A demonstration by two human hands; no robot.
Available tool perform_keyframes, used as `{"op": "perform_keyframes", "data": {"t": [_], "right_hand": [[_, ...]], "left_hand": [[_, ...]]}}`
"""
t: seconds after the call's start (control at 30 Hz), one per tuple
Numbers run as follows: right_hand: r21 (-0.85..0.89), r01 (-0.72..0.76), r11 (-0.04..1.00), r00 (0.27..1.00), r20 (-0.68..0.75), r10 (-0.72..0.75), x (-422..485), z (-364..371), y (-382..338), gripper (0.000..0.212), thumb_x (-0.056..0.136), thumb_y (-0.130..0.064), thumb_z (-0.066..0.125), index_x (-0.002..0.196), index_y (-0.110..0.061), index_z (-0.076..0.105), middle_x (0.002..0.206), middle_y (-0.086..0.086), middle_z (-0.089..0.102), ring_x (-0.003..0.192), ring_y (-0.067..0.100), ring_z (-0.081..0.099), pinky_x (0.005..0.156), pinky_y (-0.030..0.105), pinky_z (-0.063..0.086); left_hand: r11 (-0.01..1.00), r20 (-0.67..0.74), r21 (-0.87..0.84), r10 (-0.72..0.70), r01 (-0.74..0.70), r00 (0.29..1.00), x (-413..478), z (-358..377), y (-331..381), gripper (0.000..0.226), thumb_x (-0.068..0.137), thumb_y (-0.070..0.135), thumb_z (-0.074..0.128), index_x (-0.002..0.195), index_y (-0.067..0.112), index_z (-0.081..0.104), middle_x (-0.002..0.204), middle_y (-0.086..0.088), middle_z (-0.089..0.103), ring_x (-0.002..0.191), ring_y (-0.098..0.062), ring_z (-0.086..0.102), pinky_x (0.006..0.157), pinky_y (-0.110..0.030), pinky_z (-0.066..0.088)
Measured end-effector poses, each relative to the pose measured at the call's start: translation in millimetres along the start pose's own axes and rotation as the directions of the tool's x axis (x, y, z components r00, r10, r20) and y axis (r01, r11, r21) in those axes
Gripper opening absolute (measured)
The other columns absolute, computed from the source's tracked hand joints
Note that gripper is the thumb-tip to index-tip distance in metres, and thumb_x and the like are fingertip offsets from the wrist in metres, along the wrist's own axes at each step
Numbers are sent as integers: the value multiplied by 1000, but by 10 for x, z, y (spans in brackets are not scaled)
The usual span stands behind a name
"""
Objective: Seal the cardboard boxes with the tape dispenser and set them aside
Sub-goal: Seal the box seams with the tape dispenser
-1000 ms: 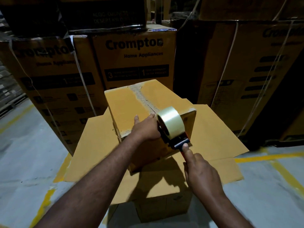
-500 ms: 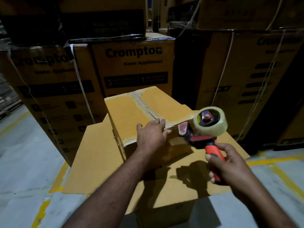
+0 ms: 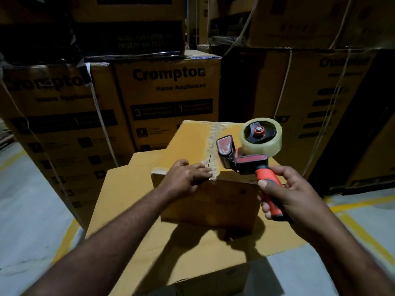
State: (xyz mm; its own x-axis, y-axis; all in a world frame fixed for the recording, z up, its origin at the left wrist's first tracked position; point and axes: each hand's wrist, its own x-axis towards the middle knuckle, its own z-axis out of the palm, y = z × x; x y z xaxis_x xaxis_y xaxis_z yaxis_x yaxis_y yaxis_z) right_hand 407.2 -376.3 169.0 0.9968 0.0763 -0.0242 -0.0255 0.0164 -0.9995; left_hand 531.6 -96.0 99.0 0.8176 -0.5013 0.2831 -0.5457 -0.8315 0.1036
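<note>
At the near edge of the box (image 3: 192, 144) the left hand (image 3: 184, 177) lies flat, fingers straight; the right hand (image 3: 288, 197) grips the dispenser (image 3: 252, 162) handle above it.

place: warehouse, likely an appliance stockroom | evidence: strapped "Crompton Home Appliances" cartons (image 3: 168, 103) stood stacked high; concrete floor (image 3: 32, 210) carried yellow lines (image 3: 66, 238) | light: dim

Dim warehouse w/ grey concrete floor (image 3: 32, 210), yellow painted lines (image 3: 363, 203); stacked brown printed cardboard cartons (image 3: 168, 92) at back, "Crompton Home Appliances" lettering, white plastic straps (image 3: 102, 116) round them
</note>
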Motion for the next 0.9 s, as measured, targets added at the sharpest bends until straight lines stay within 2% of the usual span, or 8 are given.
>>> {"op": "perform_keyframes", "data": {"t": [0.17,0.27,0.4,0.47,0.53,0.67,0.77,0.9], "right_hand": [[143,-7,990,999,55,-1,26,149,-142,43,89,-15,67,127,-27,51,77,18,65,57,25,58,47,32,49],[217,-16,976,997,75,-1,56,187,-224,43,86,-15,66,125,-24,51,76,20,63,55,24,57,45,30,49],[129,13,992,997,73,-22,213,185,-230,46,87,-15,68,128,-24,50,79,20,64,56,25,59,47,31,51],[4,55,998,995,85,-55,332,164,-197,46,90,-14,68,131,-26,49,86,21,64,58,26,61,50,34,53],[-177,125,976,986,133,-102,474,136,-168,48,90,-18,70,131,-33,49,101,18,63,70,28,67,57,42,59],[-464,275,842,953,244,-177,774,37,-169,55,89,-28,72,135,-41,44,115,3,57,82,25,67,61,37,59],[-496,382,779,912,339,-232,974,-48,-208,57,90,-33,71,137,-43,42,112,2,59,75,23,67,60,35,58],[-574,520,633,848,433,-304,1188,-142,-254,58,91,-40,67,141,-47,38,115,-1,59,80,15,63,62,26,49]], "left_hand": [[965,-55,-170,-213,201,975,30,18,-67,35,97,21,67,129,36,67,143,19,56,139,-1,44,115,-45,30],[806,-15,-475,-410,354,912,47,-10,82,31,96,11,66,120,28,73,133,10,66,120,-6,62,103,-40,52],[210,79,-925,-709,317,701,66,-347,366,18,102,15,56,106,19,74,110,-5,75,99,-21,73,78,-39,64],[-189,297,-955,-641,229,708,153,-555,406,36,107,35,49,117,6,67,115,-16,73,104,-28,72,85,-42,62],[-357,403,-904,-535,234,742,239,-687,340,65,103,58,42,118,-1,65,110,-19,72,103,-32,69,96,-49,55],[-460,521,-840,-538,287,663,376,-832,280,69,91,77,45,69,13,56,63,0,38,63,-8,42,80,-36,45],[-501,563,-815,-569,291,599,373,-812,338,70,96,72,39,80,8,59,50,-8,56,57,-12,66,115,-48,35],[-586,548,-784,-500,204,671,383,-736,313,79,92,77,41,128,10,63,102,-21,75,117,-49,62,113,-74,25]]}}
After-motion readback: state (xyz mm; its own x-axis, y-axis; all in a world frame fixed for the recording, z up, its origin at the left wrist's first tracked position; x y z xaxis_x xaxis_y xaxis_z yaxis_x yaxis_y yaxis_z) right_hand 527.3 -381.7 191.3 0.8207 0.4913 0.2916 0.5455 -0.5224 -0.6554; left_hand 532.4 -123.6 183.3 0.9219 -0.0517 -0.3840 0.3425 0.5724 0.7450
